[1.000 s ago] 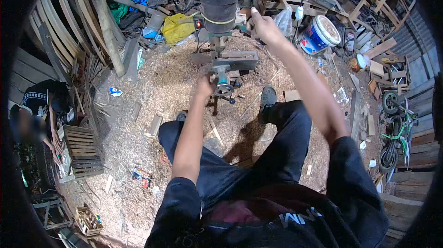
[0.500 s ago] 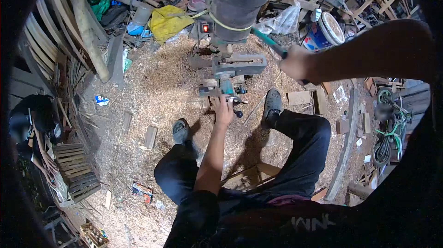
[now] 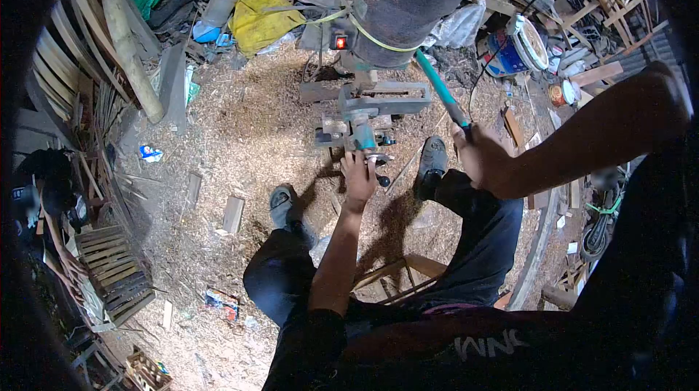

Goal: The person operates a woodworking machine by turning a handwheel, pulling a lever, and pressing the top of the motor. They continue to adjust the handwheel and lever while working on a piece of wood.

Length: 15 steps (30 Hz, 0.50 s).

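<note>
A bench machine with a dark motor housing (image 3: 411, 9) stands in front of me, a lit red switch (image 3: 340, 42) at its left side. My right hand (image 3: 482, 158) is wrapped round the dark end of its green lever (image 3: 437, 85), which slants down from the housing. Low on the machine, my left hand (image 3: 358, 176) has its fingers closed at a handwheel (image 3: 377, 157) with a black knob (image 3: 384, 181). Just beyond that hand is a green machine part (image 3: 362, 136), and behind it a long grey metal clamp body (image 3: 386, 102).
Wood shavings (image 3: 240, 136) cover the floor, with a wood block (image 3: 232, 215) on them. Between my legs is a wooden frame (image 3: 426, 266). A yellow cloth (image 3: 262, 23) and a white bucket (image 3: 530, 45) lie behind. Curved wood strips (image 3: 62, 63) lean at left.
My right hand has pulled the green lever down and towards me. The view has shifted slightly, and my left hand stays at the handwheel.
</note>
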Each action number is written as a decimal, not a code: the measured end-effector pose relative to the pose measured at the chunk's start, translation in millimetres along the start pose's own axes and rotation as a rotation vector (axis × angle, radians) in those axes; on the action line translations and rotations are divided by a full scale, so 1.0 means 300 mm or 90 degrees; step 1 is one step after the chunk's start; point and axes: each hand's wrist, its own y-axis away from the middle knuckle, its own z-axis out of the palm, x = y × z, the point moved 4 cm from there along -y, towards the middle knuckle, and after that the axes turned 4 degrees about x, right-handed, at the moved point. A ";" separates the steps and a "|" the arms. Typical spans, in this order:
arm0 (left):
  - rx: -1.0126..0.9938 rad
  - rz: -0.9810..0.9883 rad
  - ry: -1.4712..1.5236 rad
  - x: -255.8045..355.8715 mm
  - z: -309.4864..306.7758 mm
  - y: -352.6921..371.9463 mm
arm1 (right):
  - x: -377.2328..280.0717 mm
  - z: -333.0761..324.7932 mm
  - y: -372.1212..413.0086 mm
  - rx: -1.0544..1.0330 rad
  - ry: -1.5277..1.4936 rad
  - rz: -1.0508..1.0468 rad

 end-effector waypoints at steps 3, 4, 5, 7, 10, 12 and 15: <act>-0.041 -0.025 0.018 -0.001 0.000 -0.006 | 0.053 0.049 0.002 0.025 -0.043 -0.019; -0.037 -0.023 0.014 0.001 -0.001 -0.005 | 0.049 0.062 0.016 0.040 -0.055 -0.029; -0.031 -0.016 0.022 0.002 -0.009 0.000 | 0.051 0.078 0.027 0.064 -0.062 -0.054; -0.016 0.003 0.043 0.014 -0.013 -0.009 | 0.044 0.107 0.056 0.112 -0.071 -0.106; -0.032 -0.014 0.020 0.023 -0.020 -0.020 | 0.072 0.166 0.070 0.227 -0.144 -0.197; -0.045 -0.028 0.010 0.010 -0.011 -0.028 | 0.098 0.216 0.041 0.239 -0.133 -0.207; -0.046 -0.024 0.004 0.046 -0.028 -0.027 | 0.121 0.271 0.041 0.219 -0.175 -0.201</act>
